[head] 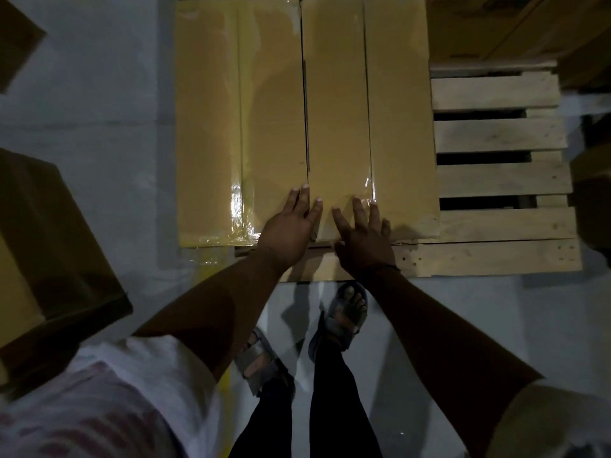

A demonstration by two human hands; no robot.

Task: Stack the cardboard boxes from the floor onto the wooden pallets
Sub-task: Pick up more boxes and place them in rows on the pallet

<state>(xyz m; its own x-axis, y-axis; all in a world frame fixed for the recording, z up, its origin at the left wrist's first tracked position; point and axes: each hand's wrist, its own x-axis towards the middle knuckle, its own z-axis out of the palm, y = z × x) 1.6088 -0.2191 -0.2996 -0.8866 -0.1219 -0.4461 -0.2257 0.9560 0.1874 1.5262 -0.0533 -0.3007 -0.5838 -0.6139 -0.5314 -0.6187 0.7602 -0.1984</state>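
Two long cardboard boxes lie side by side, lengthwise away from me. The left box (pixel 241 127) overhangs the pallet's left side, above the floor. The right box (pixel 370 110) rests on the wooden pallet (pixel 496 133). My left hand (pixel 292 223) lies flat, fingers apart, across the near end of the seam between the two boxes. My right hand (pixel 362 233) presses flat on the near end of the right box, fingers spread. Neither hand grips anything.
More cardboard boxes stand at the left (pixel 49 252), top left, top right (pixel 496 24) and right edge (pixel 591 200). Bare pallet slats lie to the right of the boxes. My sandalled feet (pixel 344 315) stand on the grey floor just before the pallet.
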